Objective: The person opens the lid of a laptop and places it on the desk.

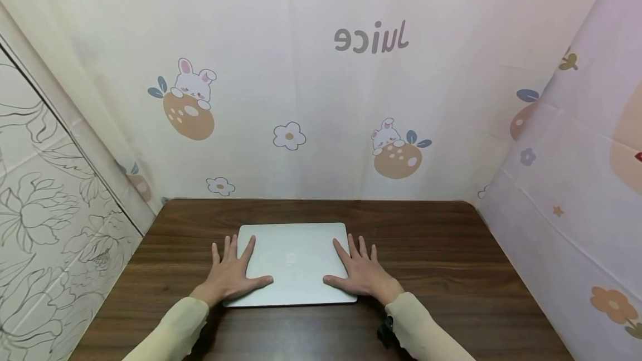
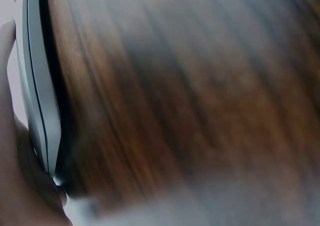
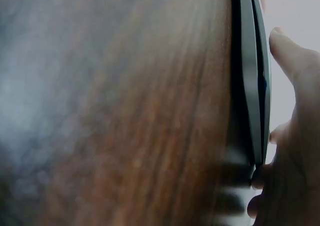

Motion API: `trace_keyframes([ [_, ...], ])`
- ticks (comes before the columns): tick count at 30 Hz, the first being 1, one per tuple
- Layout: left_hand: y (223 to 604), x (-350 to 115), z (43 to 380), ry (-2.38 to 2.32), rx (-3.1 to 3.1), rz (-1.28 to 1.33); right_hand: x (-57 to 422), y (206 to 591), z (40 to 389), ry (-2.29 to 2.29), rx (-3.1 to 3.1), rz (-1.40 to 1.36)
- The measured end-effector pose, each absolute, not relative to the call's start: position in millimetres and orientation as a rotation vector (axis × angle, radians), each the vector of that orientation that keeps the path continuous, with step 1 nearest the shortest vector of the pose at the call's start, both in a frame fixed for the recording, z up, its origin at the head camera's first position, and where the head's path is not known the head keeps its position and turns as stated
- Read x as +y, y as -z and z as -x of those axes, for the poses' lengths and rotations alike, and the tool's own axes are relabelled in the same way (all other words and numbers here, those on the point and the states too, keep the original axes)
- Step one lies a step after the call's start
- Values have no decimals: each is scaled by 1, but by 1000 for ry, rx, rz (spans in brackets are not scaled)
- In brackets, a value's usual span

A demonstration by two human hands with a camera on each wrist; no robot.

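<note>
A closed silver laptop (image 1: 296,266) lies flat on the dark wooden table, with a faint logo on its lid. My left hand (image 1: 233,274) rests over its left edge, thumb and index finger spread on the lid and the other fingers reaching past the side. Mirroring it, my right hand (image 1: 362,272) lies over the right edge with fingers spread. In the left wrist view, the laptop's thin side edge (image 2: 42,95) shows beside the hand. The right wrist view shows the other end of the edge (image 3: 254,85), with the thumb on the lid.
The wooden table (image 1: 426,255) extends around the laptop on all sides. Behind it hangs a pale curtain (image 1: 321,88) printed with rabbits and flowers. More printed fabric (image 1: 567,183) borders the right, and a floral panel (image 1: 55,227) the left. A dark device (image 1: 386,332) sits at the right wrist.
</note>
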State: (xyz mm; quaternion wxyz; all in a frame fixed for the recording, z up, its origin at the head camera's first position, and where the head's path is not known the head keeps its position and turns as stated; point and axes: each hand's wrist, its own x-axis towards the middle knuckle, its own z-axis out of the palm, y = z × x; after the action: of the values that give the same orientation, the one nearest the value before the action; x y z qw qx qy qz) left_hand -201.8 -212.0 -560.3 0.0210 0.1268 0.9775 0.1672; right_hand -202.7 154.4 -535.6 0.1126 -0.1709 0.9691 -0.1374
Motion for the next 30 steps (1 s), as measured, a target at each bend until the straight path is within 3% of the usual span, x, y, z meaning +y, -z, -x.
trace_keyframes([
  [30, 559, -193, 203, -523, 3015, -406, 171, 534, 201, 444, 2832, 472],
])
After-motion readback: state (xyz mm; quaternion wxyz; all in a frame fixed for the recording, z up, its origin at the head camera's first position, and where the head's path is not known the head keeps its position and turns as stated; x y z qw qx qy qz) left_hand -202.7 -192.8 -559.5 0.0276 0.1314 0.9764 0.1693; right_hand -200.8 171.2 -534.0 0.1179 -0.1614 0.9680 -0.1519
